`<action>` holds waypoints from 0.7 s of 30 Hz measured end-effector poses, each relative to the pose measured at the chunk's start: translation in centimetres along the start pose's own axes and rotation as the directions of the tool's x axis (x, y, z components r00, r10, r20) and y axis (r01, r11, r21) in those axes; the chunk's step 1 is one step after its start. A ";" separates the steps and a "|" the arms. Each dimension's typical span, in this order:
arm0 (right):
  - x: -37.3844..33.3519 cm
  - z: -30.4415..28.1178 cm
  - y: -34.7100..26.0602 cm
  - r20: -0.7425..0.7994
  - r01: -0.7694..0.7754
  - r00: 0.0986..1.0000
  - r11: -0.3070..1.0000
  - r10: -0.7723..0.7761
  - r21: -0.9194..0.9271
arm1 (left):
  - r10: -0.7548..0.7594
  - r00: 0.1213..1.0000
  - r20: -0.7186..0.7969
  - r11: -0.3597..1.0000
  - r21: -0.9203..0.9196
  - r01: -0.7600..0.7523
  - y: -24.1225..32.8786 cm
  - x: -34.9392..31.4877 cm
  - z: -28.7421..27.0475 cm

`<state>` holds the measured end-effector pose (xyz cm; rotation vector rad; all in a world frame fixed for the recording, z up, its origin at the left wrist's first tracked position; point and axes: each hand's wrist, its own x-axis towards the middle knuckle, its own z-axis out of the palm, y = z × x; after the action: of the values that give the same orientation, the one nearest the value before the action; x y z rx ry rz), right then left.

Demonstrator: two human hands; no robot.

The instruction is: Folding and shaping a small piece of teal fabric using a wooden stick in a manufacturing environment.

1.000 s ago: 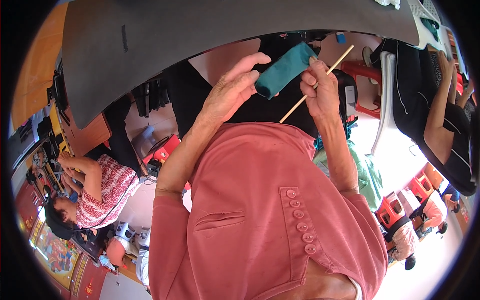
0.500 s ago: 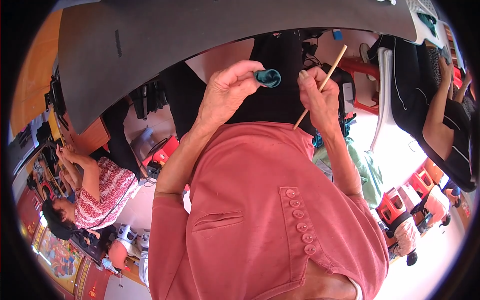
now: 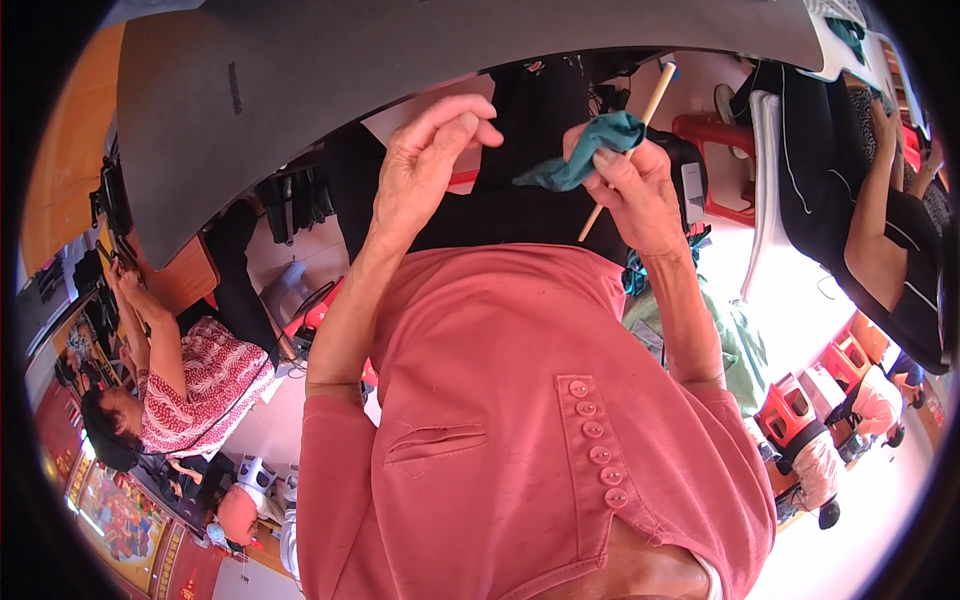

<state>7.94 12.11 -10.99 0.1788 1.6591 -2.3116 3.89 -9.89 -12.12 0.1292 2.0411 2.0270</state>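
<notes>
My right hand (image 3: 640, 190) grips a thin pale wooden stick (image 3: 653, 100) that slants from upper right to lower left. The same hand pinches a small piece of teal cloth (image 3: 575, 165) against the stick, with the thumb lying over it. A pointed end of the cloth sticks out leftward, and some of it is hidden behind the fingers. To the left, my left hand (image 3: 430, 150) hovers apart from the cloth. Its fingers are loosely bent, with nothing visible between them.
A dark grey table (image 3: 400, 60) curves across the top, beyond my hands. Green cloth (image 3: 715, 335) hangs by my right forearm. A red plastic stool (image 3: 715, 165) stands to the right. People sit on both sides, one in a patterned red top (image 3: 205, 385).
The teal cloth has passed from my left hand to my right, which keeps hold of the stick. My left hand has let go and moved slightly left and up.
</notes>
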 end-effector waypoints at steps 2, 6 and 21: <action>0.2 -0.1 -0.1 0.078 -0.025 0.997 0.993 0.016 0.114 | -0.030 0.997 0.071 0.999 0.014 0.029 0.0 0.1 0.1; 1.1 -0.4 0.8 0.118 0.012 0.990 0.900 -0.070 0.437 | -0.099 0.964 0.246 0.995 0.036 0.093 1.3 0.2 2.0; 1.5 1.5 1.4 -0.196 -0.237 0.922 0.886 0.335 0.400 | 0.199 0.977 0.077 0.900 0.379 -0.214 -0.3 -0.1 4.2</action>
<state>7.08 10.01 -12.19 0.7879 1.1732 -2.4140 5.10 -5.82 -12.38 0.4738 2.4708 1.6826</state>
